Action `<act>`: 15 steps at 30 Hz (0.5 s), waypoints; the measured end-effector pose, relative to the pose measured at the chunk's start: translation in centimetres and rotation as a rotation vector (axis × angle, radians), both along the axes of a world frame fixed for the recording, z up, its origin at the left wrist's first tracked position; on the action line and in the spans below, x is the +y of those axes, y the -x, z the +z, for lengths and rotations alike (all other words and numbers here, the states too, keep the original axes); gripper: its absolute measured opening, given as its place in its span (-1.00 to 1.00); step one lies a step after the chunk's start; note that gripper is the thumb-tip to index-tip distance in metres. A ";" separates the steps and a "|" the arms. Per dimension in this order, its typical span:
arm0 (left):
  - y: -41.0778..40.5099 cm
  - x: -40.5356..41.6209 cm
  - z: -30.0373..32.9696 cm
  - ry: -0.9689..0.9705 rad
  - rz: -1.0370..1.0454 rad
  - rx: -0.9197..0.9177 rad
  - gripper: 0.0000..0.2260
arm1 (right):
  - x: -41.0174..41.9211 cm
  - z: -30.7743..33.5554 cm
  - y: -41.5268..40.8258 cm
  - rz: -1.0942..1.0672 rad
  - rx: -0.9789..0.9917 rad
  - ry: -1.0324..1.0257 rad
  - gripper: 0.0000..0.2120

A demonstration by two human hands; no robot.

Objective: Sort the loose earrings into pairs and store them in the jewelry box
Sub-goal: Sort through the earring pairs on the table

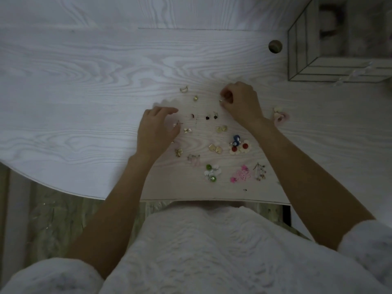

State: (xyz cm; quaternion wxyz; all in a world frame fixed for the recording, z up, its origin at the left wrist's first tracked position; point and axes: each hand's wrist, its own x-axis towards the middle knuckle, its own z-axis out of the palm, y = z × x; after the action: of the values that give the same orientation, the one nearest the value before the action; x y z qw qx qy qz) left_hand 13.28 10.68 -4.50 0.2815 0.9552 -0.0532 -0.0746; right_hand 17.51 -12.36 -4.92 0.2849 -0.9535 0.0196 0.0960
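Right hand [240, 101] pinches small earring [221, 100], left hand [156, 128] relaxed w/ bare table [84, 81] beyond.

No readable text, label, brand, number or sign appears anywhere, neither on the desk [106, 81] nor on the jewelry box [307, 52].

White textured fleecy top [191, 251], sleeves [369, 249] pushed above elbows, forearms bare.

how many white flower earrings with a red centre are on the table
2: one white flower earring and a second lie side by side, touching, right of the gold discs, below the blue earring. Others may hide under the hands.
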 end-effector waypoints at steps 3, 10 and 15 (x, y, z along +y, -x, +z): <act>0.2 0.0 0.0 0.002 0.004 0.042 -0.62 | 1.1 0.0 -0.8 0.029 -0.033 -0.016 -0.83; 0.5 0.1 -0.1 -0.020 -0.062 0.168 -0.50 | 1.7 -0.1 -1.0 0.052 -0.032 -0.012 -0.80; -1.6 -0.4 0.0 0.085 0.068 0.049 -0.72 | 2.0 0.0 -1.2 0.035 -0.040 0.000 -0.83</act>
State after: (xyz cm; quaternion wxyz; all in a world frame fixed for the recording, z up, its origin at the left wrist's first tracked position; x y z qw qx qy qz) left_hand 14.86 10.31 -4.46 0.3252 0.9416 -0.0169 -0.0860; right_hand 18.67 -10.39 -4.93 0.2833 -0.9555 -0.0029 0.0818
